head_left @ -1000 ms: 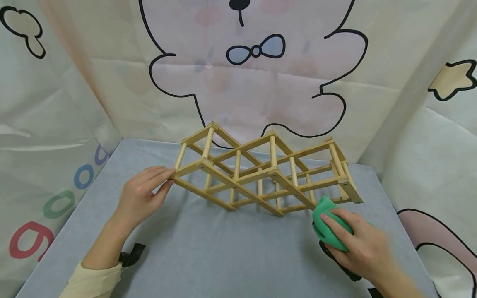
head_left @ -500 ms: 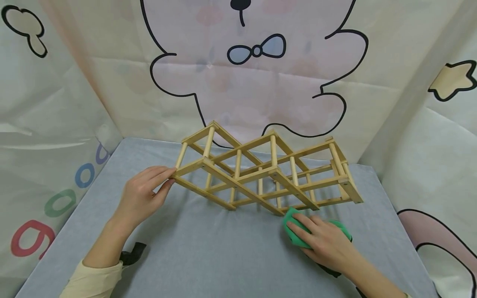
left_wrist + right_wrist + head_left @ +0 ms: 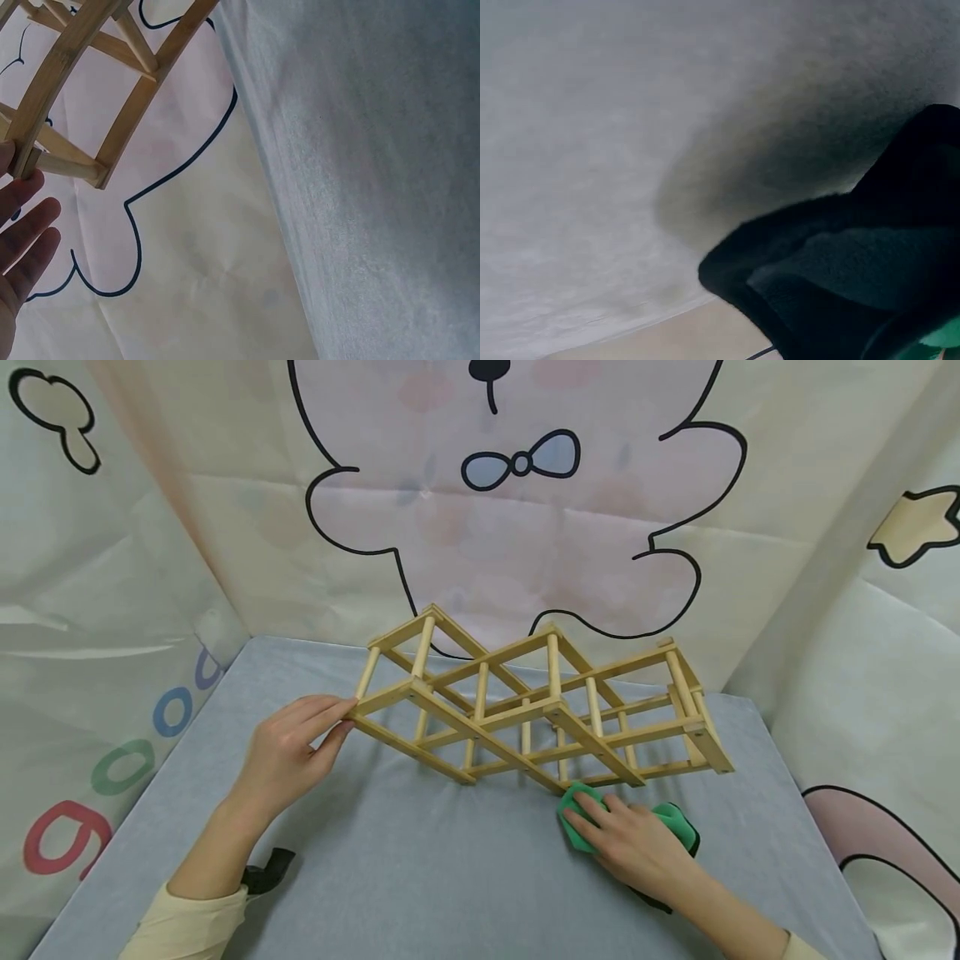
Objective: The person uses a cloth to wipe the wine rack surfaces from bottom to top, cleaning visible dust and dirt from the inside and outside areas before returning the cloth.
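Where the cloth walls meet behind the work, the pale backdrop point(image 3: 555, 577) shows a large pinkish cartoon animal wearing a blue bow tie, with a yellow star on the right wall and coloured letters on the left. Below it, table point(image 3: 450, 885) under a light blue-grey cover.

Lattice frame point(image 3: 487, 740) next in size: light wood, flat crossed slats joined by round rods, opened out in a zigzag and lying crosswise over the table's far half. Left end raised; from these angles, cannot tell which lower tips bear on the cover.

Left hand point(image 3: 288, 747) at the frame's left end: thumb and index finger nearly closed, pinching the slat tip between them. In the left wrist view the other fingers are extended and loosely spread, clear of the wood. Cream sleeve point(image 3: 187, 922) behind that wrist.

Right hand point(image 3: 637, 843) near side, right of centre: palm down, fingers bent over a bunched green cloth point(image 3: 675, 825), gripping it at a lower near tip of the frame. Thumb hidden. Cloth bulges out ahead of the fingertips and behind the hand.

Dark fabric point(image 3: 855, 277) fills the right wrist view's lower right. Small black piece point(image 3: 268, 871) beside the left wrist.
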The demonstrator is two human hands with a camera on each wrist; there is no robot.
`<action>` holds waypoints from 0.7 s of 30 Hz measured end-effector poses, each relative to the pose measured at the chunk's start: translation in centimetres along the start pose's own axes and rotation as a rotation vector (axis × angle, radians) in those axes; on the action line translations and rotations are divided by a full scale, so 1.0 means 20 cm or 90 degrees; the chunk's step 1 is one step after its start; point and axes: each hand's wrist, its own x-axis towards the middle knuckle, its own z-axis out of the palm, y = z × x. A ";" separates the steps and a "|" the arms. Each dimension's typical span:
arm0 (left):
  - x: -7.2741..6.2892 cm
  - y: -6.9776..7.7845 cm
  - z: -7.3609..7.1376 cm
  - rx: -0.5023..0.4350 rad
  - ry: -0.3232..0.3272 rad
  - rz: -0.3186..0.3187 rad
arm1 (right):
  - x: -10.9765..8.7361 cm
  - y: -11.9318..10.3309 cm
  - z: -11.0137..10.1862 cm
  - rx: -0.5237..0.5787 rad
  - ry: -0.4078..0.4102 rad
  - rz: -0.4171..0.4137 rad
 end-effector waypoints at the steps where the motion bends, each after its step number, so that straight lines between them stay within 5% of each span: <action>1: 0.00 0.00 0.00 0.000 0.000 0.000 | 0.01 0.00 0.00 -0.003 -0.001 0.000; 21: 0.00 0.00 0.01 0.000 0.019 0.012 | 0.16 -0.06 0.03 -0.054 0.022 0.021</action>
